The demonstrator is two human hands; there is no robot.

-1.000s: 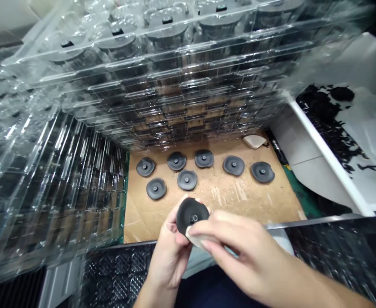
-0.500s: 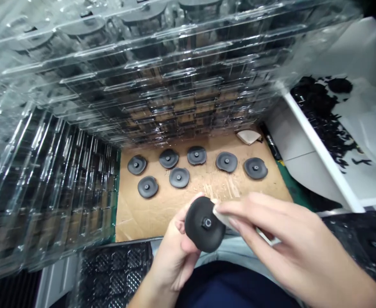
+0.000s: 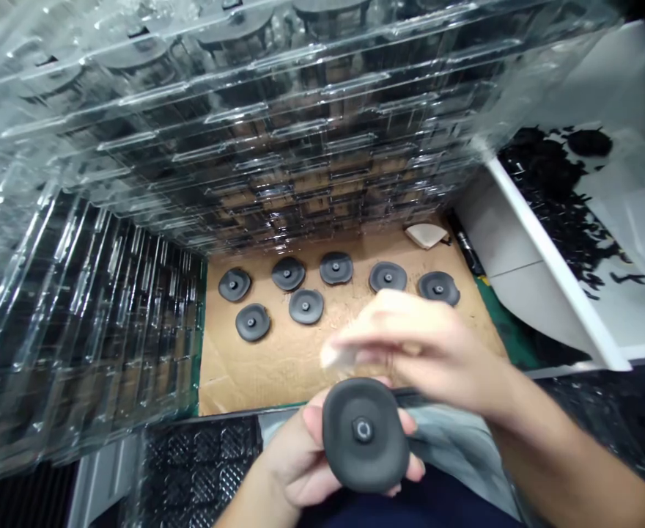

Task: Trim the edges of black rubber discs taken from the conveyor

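by cardboard edge (image 3: 245, 400), disc (image 3: 374, 458) in left hand (image 3: 307, 455), right hand (image 3: 426, 337) apart

one view, worn on the head, looks forward and steeply down. the left hand (image 3: 303, 466) and right hand (image 3: 437, 345) are close below it; the cardboard (image 3: 278, 370) lies farther off at the centre, while clear trays (image 3: 300, 95) rise near along the top and left.

Table (image 3: 514, 341): green surface, brown cardboard sheet (image 3: 234, 374) laid over it. On sheet: seven dark grey discs (image 3: 306, 306), spaced apart, hubs up; pale wedge-shaped piece (image 3: 426, 235) near far right corner.
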